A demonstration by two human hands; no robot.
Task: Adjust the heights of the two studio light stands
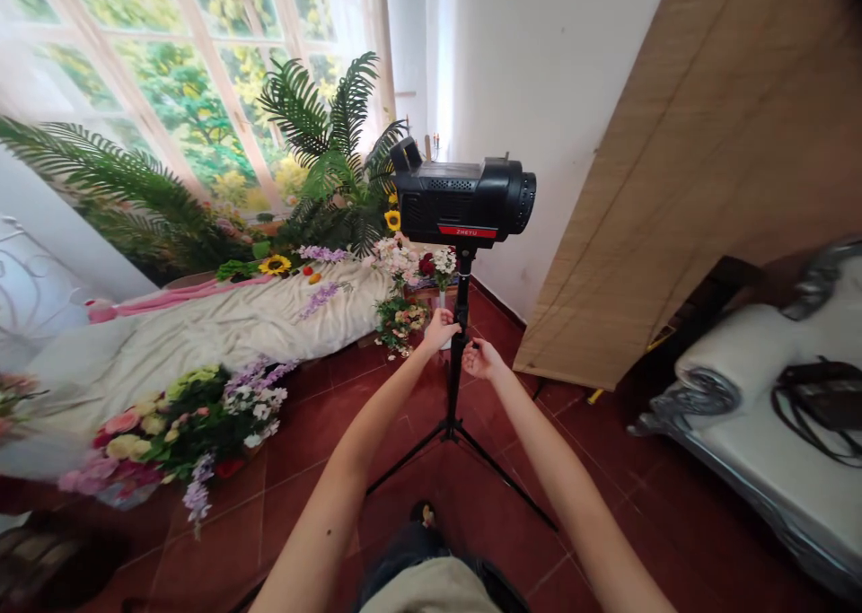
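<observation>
A black studio light [464,196] with a red label sits on top of a black tripod stand [453,389], whose legs are spread on the floor. My left hand [441,328] is closed on the stand's pole, its thumb across the front just below the upper section. My right hand [480,359] is on the right side of the pole, slightly lower, with its fingers curled at a small knob on the stand. The far side of the pole is hidden.
Left lies a cloth-covered platform [337,312] with flowers [168,415]. Palm fronds [329,128] stand behind the light. At right are a hanging bamboo blind [633,191] and a white sofa [754,442] with a black bag [822,398]. A foot [424,512] is near the tripod.
</observation>
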